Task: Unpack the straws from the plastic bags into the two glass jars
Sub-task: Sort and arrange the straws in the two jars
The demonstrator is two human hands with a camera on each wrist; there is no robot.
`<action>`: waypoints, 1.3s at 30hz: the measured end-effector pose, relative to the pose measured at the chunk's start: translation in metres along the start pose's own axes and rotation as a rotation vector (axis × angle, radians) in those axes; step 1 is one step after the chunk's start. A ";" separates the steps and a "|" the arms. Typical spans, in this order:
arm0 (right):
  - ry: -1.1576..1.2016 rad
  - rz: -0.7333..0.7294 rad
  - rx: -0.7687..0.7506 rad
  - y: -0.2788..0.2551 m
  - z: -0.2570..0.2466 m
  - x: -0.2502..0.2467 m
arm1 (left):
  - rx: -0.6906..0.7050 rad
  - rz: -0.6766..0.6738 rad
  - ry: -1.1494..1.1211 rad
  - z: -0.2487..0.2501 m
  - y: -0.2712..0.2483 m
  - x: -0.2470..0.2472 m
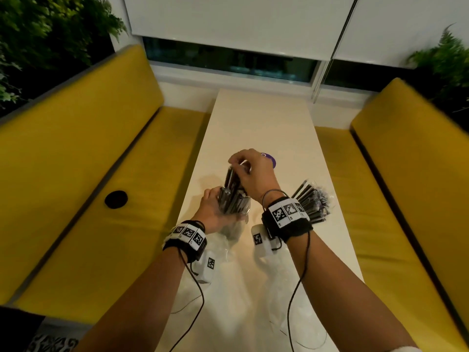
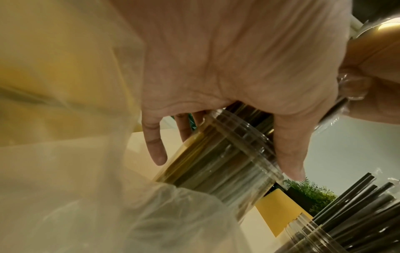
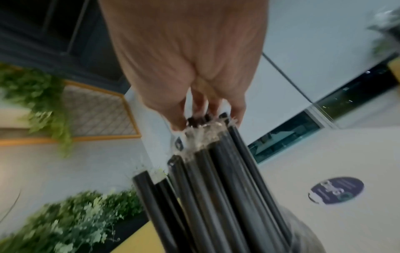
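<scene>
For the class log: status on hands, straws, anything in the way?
Left hand grips jar. Right hand pinches straws standing in it. Second jar full. Empty bag beside jar.

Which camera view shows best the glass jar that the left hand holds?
The left wrist view: the glass jar fills the middle, its ribbed neck and the left hand round it are clear. The head view shows it small, mostly hidden by hands and straws. The right wrist view shows only a blurred part at the bottom.

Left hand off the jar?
No, the left hand grips the glass jar near its rim, fingers and thumb wrapped around it.
</scene>
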State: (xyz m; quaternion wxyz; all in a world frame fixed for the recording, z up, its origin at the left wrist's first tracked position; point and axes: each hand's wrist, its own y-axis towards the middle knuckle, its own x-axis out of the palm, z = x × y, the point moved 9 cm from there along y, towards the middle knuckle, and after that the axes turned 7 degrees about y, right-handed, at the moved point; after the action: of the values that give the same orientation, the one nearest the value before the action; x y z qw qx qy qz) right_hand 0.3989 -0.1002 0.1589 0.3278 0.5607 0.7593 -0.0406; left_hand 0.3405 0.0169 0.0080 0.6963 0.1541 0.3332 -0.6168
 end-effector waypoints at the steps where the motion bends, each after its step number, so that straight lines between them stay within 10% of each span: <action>1: 0.003 0.072 0.010 -0.001 0.005 -0.009 | 0.004 -0.002 -0.004 -0.003 0.002 0.002; 6: -0.184 -0.031 0.195 -0.017 0.029 -0.003 | 0.015 -0.018 -0.002 -0.002 -0.002 0.002; 8: -0.112 0.052 0.042 -0.022 0.009 -0.012 | -0.019 -0.028 -0.011 -0.004 -0.002 0.002; 13: -0.448 -0.357 -0.218 -0.037 -0.005 0.046 | -0.020 -0.052 -0.023 -0.001 -0.001 0.003; 18: -0.209 -0.008 -0.139 -0.022 0.001 0.013 | -0.029 -0.035 -0.065 -0.004 -0.002 0.003; 24: -0.488 -0.258 0.020 -0.025 0.024 0.036 | -0.031 -0.041 -0.085 -0.005 -0.002 0.004; 31: -0.290 0.082 -0.076 -0.028 0.012 0.015 | -0.023 -0.038 -0.114 -0.006 -0.001 0.003; 39: -0.437 -0.091 0.004 -0.029 0.011 0.026 | -0.081 -0.046 -0.097 -0.004 -0.001 0.002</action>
State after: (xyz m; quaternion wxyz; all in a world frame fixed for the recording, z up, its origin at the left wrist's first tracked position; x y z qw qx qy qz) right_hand 0.3743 -0.0944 0.1270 0.4812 0.5046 0.6946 -0.1772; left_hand 0.3387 0.0174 0.0035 0.7028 0.0880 0.3272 -0.6255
